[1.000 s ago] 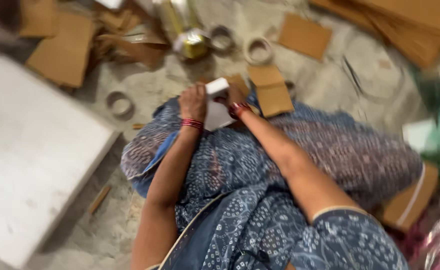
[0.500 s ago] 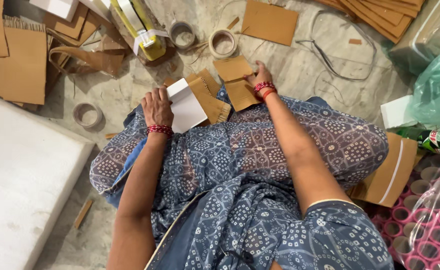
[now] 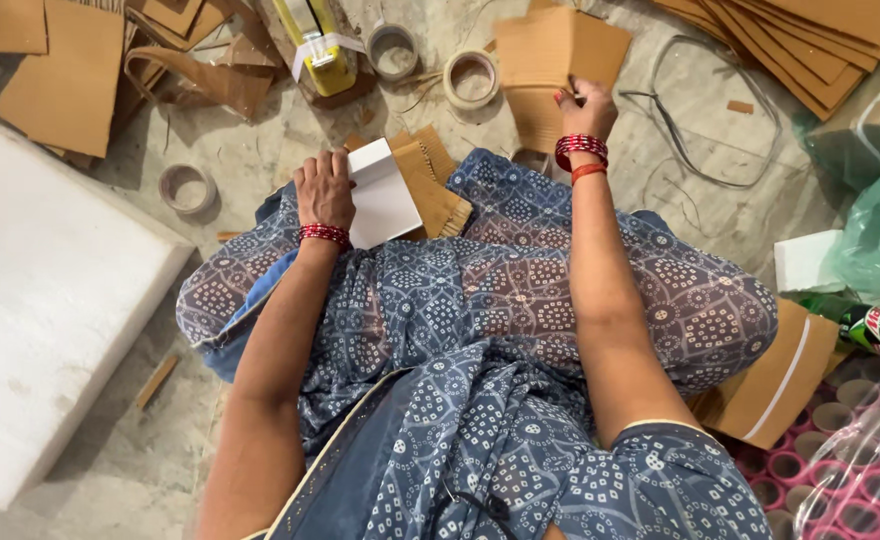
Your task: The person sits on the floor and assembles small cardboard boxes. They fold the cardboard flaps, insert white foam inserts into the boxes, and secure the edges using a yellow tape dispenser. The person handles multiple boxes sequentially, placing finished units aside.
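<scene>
Cardboard sheet [image 3: 560,60] pinched by right hand [image 3: 585,105]; left hand [image 3: 323,190] fingers half-hidden, gripping white card [image 3: 380,195].

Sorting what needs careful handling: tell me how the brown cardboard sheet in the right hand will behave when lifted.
The cardboard sheet looks thin and flat, so probably light and fairly stiff. Gripped by one edge by the right hand, it may sag slightly. Its matte surface seems unlikely to slip.
</scene>
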